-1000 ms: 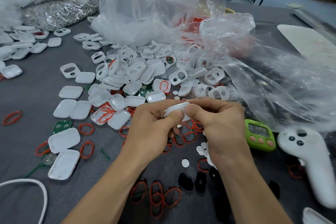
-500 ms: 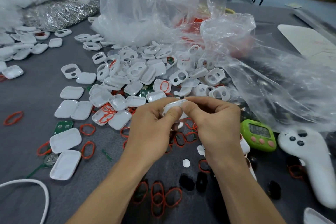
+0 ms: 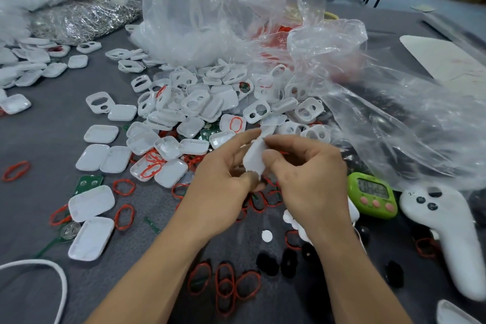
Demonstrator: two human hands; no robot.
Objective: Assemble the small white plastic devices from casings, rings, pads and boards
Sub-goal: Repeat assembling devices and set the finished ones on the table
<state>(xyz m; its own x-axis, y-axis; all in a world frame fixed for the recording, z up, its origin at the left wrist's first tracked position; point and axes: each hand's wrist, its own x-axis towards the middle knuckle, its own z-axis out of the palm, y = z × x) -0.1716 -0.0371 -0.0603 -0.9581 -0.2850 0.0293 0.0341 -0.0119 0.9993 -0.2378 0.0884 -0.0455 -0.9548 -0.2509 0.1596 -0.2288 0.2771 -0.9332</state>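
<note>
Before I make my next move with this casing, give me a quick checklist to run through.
1. Grip on the casing by left hand and right hand: ok.
2. Seam of the casing closed all round: cannot tell, it is blurred.
3. Spare red rings loose in front: ok.
4. Spare white pad lying free: ok.
5. Spare green board in view, left: ok.

On my feed, the left hand (image 3: 223, 189) and the right hand (image 3: 311, 184) are both bare. The left forearm (image 3: 157, 271) and right forearm (image 3: 355, 271) are bare too, uncovered skin running down to the bottom edge of the view.
</note>
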